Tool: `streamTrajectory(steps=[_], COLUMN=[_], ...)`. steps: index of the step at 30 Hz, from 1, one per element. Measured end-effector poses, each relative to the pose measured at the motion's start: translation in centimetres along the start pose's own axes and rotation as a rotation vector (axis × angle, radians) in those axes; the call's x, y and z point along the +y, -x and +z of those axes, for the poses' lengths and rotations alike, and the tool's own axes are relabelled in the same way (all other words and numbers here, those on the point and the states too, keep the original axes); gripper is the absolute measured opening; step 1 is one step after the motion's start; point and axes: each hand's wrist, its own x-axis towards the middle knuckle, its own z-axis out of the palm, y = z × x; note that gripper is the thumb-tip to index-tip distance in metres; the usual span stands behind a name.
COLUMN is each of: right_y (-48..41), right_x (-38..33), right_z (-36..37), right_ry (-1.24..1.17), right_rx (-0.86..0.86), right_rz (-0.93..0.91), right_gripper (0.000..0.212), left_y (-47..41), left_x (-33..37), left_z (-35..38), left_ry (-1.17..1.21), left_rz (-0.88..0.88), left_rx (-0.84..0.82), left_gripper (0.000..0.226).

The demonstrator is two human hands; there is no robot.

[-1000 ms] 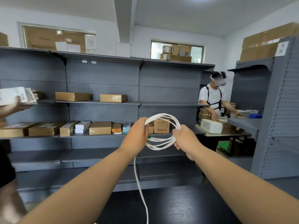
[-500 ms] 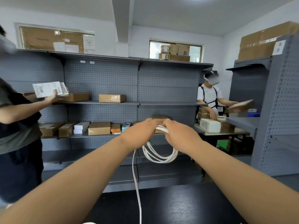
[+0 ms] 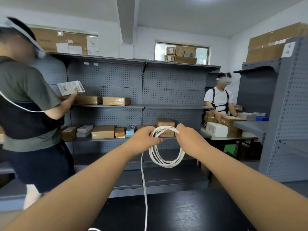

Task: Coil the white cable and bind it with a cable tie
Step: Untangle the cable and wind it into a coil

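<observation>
**Cable held in loops at chest height, both hands engaged**

Grey shelving (image 3: 173,80) runs across the far wall, carrying brown boxes (image 3: 103,132) on its middle and lower levels. A person in a green shirt (image 3: 25,90) stands at the near left, holding white packets against the shelf. A second person in a white shirt (image 3: 218,97) stands at the far right, handling boxes at a table (image 3: 233,138). A dark tabletop (image 3: 183,212) lies nearest the camera.

The white cable (image 3: 166,157) hangs in several loops between the two hands, in front of the shelving. One loose strand drops from the left hand toward the tabletop. Left hand (image 3: 143,139) fingers are closed around the top of the loops. Right hand (image 3: 188,139) fingers are curled round the same bundle from the right.
</observation>
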Motion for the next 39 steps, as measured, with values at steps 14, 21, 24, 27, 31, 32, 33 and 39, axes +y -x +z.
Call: streamTrajectory(steps=[14, 21, 24, 27, 31, 32, 33, 39], right_y=[0.3, 0.3, 0.3, -0.2, -0.3, -0.2, -0.2, -0.3], right_x=[0.1, -0.6, -0.8, -0.9, -0.7, -0.5, -0.4, 0.6], right_z=[-0.4, -1.6, -1.4, -0.8, -0.4, -0.2, -0.1, 1.0], right_ry=[-0.190, -0.135, 0.065, 0.255, 0.236, 0.212, 0.195, 0.070], right_rx=[-0.007, -0.147, -0.122, -0.095, -0.033, 0.026, 0.070, 0.201], right_rz=[0.018, -0.084, -0.113, -0.107, -0.044, -0.027, -0.004, 0.127], right_gripper=[0.013, 0.028, 0.024, 0.022, 0.020, 0.019, 0.016, 0.015], left_y=[0.0, -0.2, -0.2, 0.0, 0.2, 0.3, 0.5, 1.1], left_x=[-0.3, -0.1, -0.2, -0.3, -0.7, -0.8, -1.0, -1.5], left_z=[1.7, 1.7, 1.9, 2.2, 2.4, 2.5, 2.5, 3.1], left_ry=[-0.263, -0.465, -0.504, -0.484, -0.163, -0.069, 0.009, 0.568], left_rz=[0.178, 0.245, 0.276, 0.270, 0.118, 0.092, 0.080, -0.030], left_rx=[0.225, 0.144, 0.133, 0.163, 0.163, 0.166, 0.169, 0.093], left_gripper=[0.016, 0.015, 0.017, 0.019, 0.014, 0.013, 0.014, 0.009])
